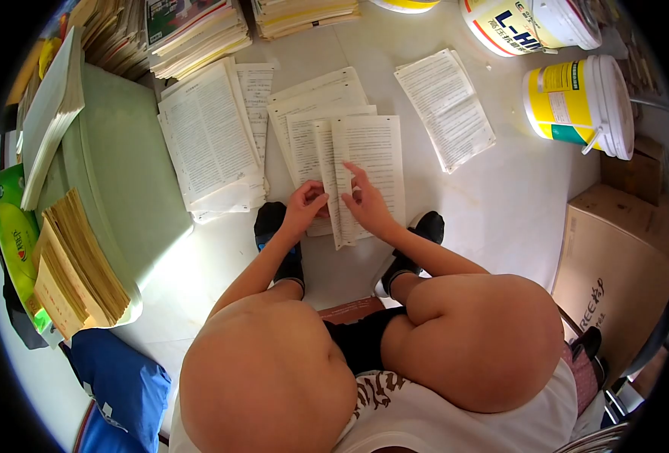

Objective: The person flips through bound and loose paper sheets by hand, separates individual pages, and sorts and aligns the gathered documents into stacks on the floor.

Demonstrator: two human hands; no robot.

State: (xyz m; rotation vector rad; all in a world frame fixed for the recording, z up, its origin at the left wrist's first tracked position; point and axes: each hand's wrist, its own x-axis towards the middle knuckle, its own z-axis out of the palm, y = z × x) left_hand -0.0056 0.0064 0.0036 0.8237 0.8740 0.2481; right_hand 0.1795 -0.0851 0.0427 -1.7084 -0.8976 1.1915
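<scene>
Printed sheets of paper lie overlapping on the floor between my feet, the uppermost ones creased or slightly raised along their left side. My right hand is over these top sheets, its index finger stretched out and its thumb apart from it. At the left edge of the same sheets, my left hand has its fingers curled in and the thumb close to them. Whatever may be between those fingertips is hidden. More printed sheets lie partly beneath, a little farther away.
A stack of printed papers lies left, another sheet pile right. Magazine stacks stand at the back. Yellow-and-white buckets and a cardboard box line the right. A pale green surface at left bears books.
</scene>
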